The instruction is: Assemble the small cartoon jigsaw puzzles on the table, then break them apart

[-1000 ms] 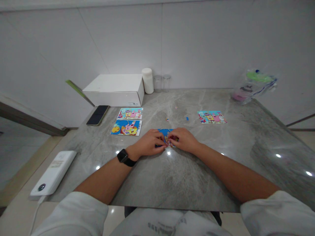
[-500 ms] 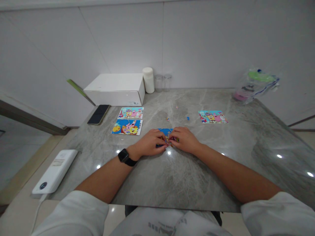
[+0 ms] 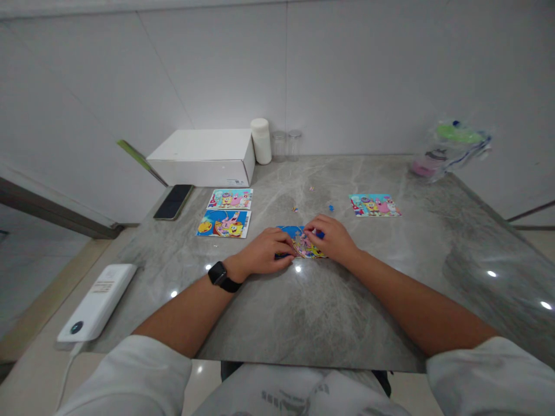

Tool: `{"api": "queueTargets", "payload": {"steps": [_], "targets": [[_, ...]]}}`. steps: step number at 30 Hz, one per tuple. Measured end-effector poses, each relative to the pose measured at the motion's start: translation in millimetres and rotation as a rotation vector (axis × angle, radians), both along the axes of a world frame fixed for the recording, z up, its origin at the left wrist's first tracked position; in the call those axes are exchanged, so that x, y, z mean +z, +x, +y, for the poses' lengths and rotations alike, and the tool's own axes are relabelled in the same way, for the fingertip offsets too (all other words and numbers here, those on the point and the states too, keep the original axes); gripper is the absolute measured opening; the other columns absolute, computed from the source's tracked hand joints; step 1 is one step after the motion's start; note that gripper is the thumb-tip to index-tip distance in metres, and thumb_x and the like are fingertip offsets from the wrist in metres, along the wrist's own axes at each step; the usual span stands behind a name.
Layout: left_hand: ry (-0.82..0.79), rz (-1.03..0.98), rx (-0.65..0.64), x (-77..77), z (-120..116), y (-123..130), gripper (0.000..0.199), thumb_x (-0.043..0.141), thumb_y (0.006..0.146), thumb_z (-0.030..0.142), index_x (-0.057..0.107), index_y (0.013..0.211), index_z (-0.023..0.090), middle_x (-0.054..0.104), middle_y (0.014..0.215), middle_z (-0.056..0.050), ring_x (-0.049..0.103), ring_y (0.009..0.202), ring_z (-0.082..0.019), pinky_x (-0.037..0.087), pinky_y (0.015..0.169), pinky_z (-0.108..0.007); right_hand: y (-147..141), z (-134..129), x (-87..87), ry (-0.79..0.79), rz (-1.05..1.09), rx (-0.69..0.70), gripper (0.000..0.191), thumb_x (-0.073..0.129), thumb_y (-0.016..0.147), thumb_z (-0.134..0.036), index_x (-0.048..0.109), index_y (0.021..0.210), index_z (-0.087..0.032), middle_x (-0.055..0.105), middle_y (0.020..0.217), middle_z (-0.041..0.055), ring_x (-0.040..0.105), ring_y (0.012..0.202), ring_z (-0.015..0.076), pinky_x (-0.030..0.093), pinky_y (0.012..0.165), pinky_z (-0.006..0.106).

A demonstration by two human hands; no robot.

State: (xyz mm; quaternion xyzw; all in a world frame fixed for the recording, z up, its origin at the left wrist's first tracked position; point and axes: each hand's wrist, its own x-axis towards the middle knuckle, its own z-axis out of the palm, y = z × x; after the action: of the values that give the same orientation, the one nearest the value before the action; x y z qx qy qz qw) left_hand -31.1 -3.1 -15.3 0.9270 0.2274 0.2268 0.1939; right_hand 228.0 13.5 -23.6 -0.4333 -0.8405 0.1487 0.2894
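Note:
A small cartoon jigsaw puzzle [image 3: 310, 249] with a blue background lies flat on the table between my hands. My left hand [image 3: 269, 252], a black watch on its wrist, is closed at the puzzle's left edge, its fingertips and thumb on it. Over the upper right part of the puzzle, my right hand [image 3: 332, 238] has its thumb and fingertips pinched together; whatever is between them is too small to make out. Beyond the hands lie a multicoloured puzzle piece [image 3: 295, 209], a blue puzzle piece [image 3: 331, 208] and a pinkish puzzle piece [image 3: 311, 188].
Two picture cards [image 3: 223, 224] lie on the left, another picture card [image 3: 375, 205] on the right. Farther back are a phone [image 3: 174, 202], a white box [image 3: 202, 156], a white bottle [image 3: 261, 141], two glasses [image 3: 287, 146] and a plastic bag [image 3: 448, 151]. A power bank [image 3: 97, 303] is front left.
My right hand has moved slightly up and right, from the puzzle's middle toward its upper right, uncovering more of the picture. My left hand has stayed in place.

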Motion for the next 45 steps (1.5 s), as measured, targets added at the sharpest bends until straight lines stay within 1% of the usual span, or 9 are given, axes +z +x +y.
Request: {"api": "queueTargets", "payload": {"steps": [6, 12, 18, 21, 24, 28, 31, 38, 45], "targets": [[-0.018, 0.018, 0.010, 1.7, -1, 0, 0.021, 0.065, 0.100, 0.031, 0.079, 0.114, 0.027, 0.076, 0.110, -0.008, 0.069, 0.106, -0.025, 0.048, 0.099, -0.042, 11, 7, -6.4, 0.010, 0.060, -0.079, 0.012, 0.064, 0.096, -0.023, 0.075, 0.089, -0.022, 0.072, 0.092, 0.0060, 0.065, 0.089, 0.0204, 0.049, 0.083, 0.033], [0.027, 0.027, 0.086, 1.2, 0, 0, 0.019, 0.060, 0.101, 0.026, 0.076, 0.112, 0.025, 0.075, 0.104, -0.007, 0.068, 0.100, -0.023, 0.047, 0.096, -0.041, 12, 9, -5.7, -0.002, 0.051, -0.112, 0.014, 0.063, 0.096, -0.024, 0.075, 0.090, -0.022, 0.072, 0.091, 0.0062, 0.066, 0.087, 0.0209, 0.049, 0.083, 0.034], [0.049, -0.038, 0.324, -8.0, 3, -2, 0.013, 0.060, 0.097, 0.025, 0.067, 0.108, 0.021, 0.069, 0.097, -0.007, 0.063, 0.095, -0.024, 0.049, 0.089, -0.041, 27, 22, -2.5, 0.025, 0.106, -0.250, 0.026, 0.061, 0.095, -0.024, 0.076, 0.115, -0.021, 0.075, 0.102, 0.0087, 0.064, 0.082, 0.0214, 0.052, 0.083, 0.037], [0.049, -0.104, 0.422, -10.8, 5, -4, 0.013, 0.058, 0.097, 0.025, 0.061, 0.110, 0.021, 0.066, 0.099, -0.007, 0.062, 0.094, -0.023, 0.050, 0.086, -0.039, 38, 34, 2.5, 0.038, 0.108, -0.306, 0.029, 0.060, 0.093, -0.023, 0.075, 0.118, -0.021, 0.076, 0.105, 0.0092, 0.066, 0.084, 0.0216, 0.053, 0.085, 0.037], [0.040, -0.159, 0.471, -12.3, 8, -6, 0.016, 0.058, 0.096, 0.022, 0.058, 0.112, 0.021, 0.065, 0.101, -0.006, 0.062, 0.094, -0.022, 0.050, 0.083, -0.037, 43, 47, 8.2, -0.012, 0.026, -0.289, 0.025, 0.062, 0.095, -0.026, 0.076, 0.115, -0.020, 0.077, 0.104, 0.0086, 0.067, 0.085, 0.0212, 0.052, 0.083, 0.035], [0.029, -0.182, 0.511, -14.0, 10, -7, 0.012, 0.058, 0.095, 0.021, 0.056, 0.107, 0.021, 0.062, 0.097, -0.004, 0.060, 0.090, -0.020, 0.050, 0.080, -0.035, 30, 65, 11.9, -0.115, -0.183, -0.175, 0.027, 0.069, 0.094, -0.028, 0.076, 0.119, -0.021, 0.079, 0.103, 0.0078, 0.070, 0.087, 0.0215, 0.050, 0.082, 0.033], [0.027, -0.184, 0.515, -15.2, 11, -7, 0.012, 0.058, 0.094, 0.020, 0.054, 0.106, 0.022, 0.061, 0.096, -0.003, 0.060, 0.089, -0.019, 0.049, 0.080, -0.035, 9, 83, 11.9, -0.122, -0.299, -0.127, 0.027, 0.070, 0.095, -0.027, 0.076, 0.121, -0.022, 0.080, 0.108, 0.0087, 0.071, 0.093, 0.0228, 0.050, 0.084, 0.032], [0.018, -0.201, 0.500, -14.6, 12, -9, 0.010, 0.057, 0.095, 0.020, 0.053, 0.104, 0.022, 0.059, 0.095, -0.003, 0.057, 0.087, -0.019, 0.048, 0.079, -0.035, -36, 110, 8.4, -0.171, -0.425, -0.184, 0.025, 0.074, 0.094, -0.036, 0.080, 0.112, -0.020, 0.078, 0.112, 0.0133, 0.070, 0.100, 0.0244, 0.050, 0.085, 0.031], [0.007, -0.202, 0.500, -15.4, 12, -9, 0.012, 0.058, 0.094, 0.019, 0.055, 0.105, 0.021, 0.061, 0.095, -0.003, 0.058, 0.087, -0.019, 0.048, 0.079, -0.034, -35, 111, 5.0, -0.265, -0.411, -0.172, 0.012, 0.077, 0.088, -0.026, 0.081, 0.096, -0.019, 0.080, 0.102, 0.0106, 0.072, 0.092, 0.0234, 0.050, 0.080, 0.031]]}}
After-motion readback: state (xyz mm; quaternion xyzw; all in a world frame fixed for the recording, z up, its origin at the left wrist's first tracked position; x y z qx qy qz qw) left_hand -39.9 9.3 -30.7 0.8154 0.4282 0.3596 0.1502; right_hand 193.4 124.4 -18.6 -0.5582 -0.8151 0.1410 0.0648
